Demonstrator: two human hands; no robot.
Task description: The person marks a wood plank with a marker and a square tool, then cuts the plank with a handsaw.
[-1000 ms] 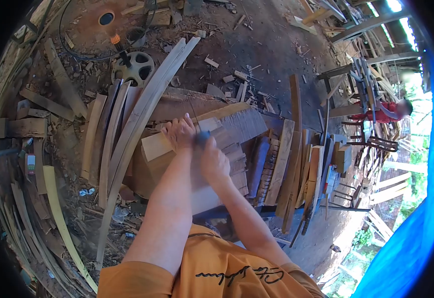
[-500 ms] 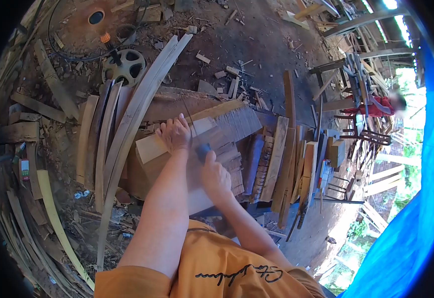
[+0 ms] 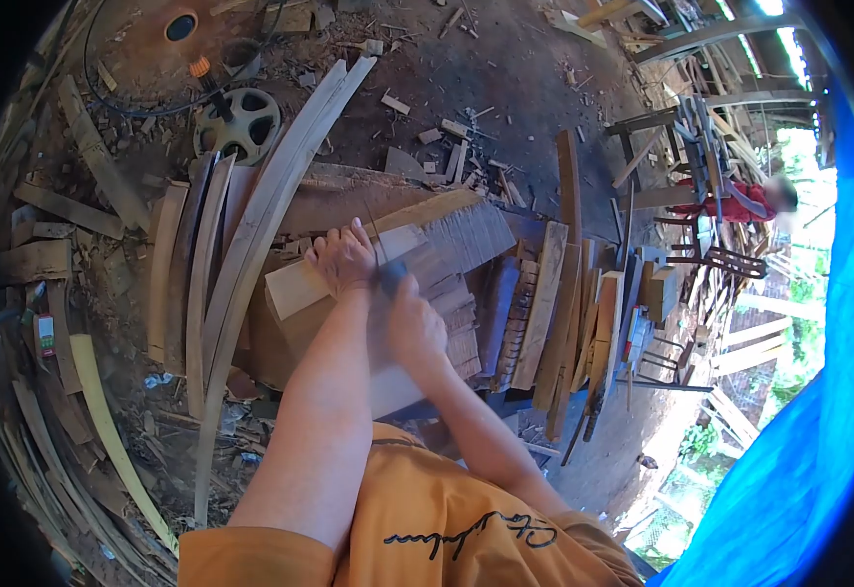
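My left hand (image 3: 345,262) bears down on a pale wooden board (image 3: 295,287), its fingers bent over the far side and its thumb beside a thin blade. In my right hand (image 3: 417,328) is the dark handle of a handsaw (image 3: 389,277), blurred by motion. Its narrow blade shows nearly edge-on, pointing away from me, close to my left thumb. Beneath and to the right of the blade lie more wooden pieces (image 3: 461,245) with rough, stepped ends. My forearms hide part of the work surface.
Long curved planks (image 3: 275,201) lean at the left. Several upright boards (image 3: 541,308) stand at the right. A spoked wheel (image 3: 238,125) and wood scraps (image 3: 455,152) lie on the dirt floor. Beyond, a person in red (image 3: 735,201) is near chairs (image 3: 686,240); a blue tarp (image 3: 789,460) hangs at right.
My right hand and the saw handle have shifted slightly up and left, toward my left hand. My left hand stays on the board. The view has shifted a little.
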